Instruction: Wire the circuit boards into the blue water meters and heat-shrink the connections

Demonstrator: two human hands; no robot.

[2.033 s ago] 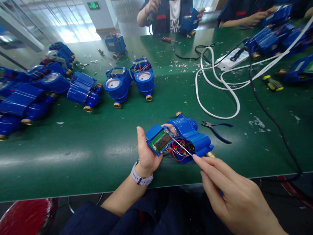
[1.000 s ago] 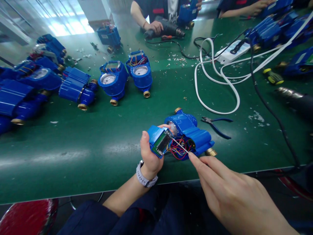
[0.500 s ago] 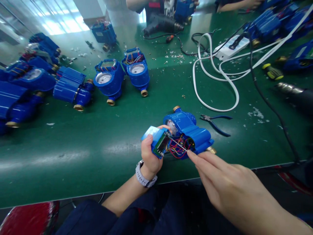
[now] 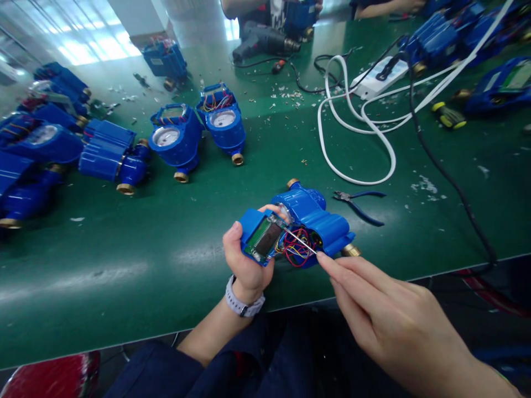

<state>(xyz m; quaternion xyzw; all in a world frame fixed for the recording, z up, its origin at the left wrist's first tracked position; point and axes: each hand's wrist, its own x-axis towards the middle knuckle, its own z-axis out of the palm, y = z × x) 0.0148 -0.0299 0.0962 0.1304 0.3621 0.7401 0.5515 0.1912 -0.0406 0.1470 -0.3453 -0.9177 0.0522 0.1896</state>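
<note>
My left hand [image 4: 245, 264] is wrapped round the blue display housing [image 4: 254, 222], with its green circuit board [image 4: 265, 239] facing up. Thin coloured wires [image 4: 295, 246] run from that housing into the open compartment of a blue water meter [image 4: 309, 207] lying on its side. Between the fingers of my right hand [image 4: 385, 309] is a screwdriver [image 4: 302, 240]; only its slim metal shaft shows, the handle being hidden in my palm. Its tip reaches the upper right corner of the board. Just right of the meter lie diagonal cutters [image 4: 360, 205] with dark blue handles.
Several more blue water meters [image 4: 174, 138] stand along the left of the green table [image 4: 166, 232]. Beyond the cutters are a looped white cable [image 4: 392, 160], a power strip [image 4: 379, 77] and a yellow-black screwdriver [image 4: 448, 116]. A heat gun [image 4: 265, 43] lies before a person opposite [image 4: 244, 8].
My left hand has turned the display housing so that more of the board faces up. The screwdriver tip stays at the board's corner. The whole view has shifted slightly.
</note>
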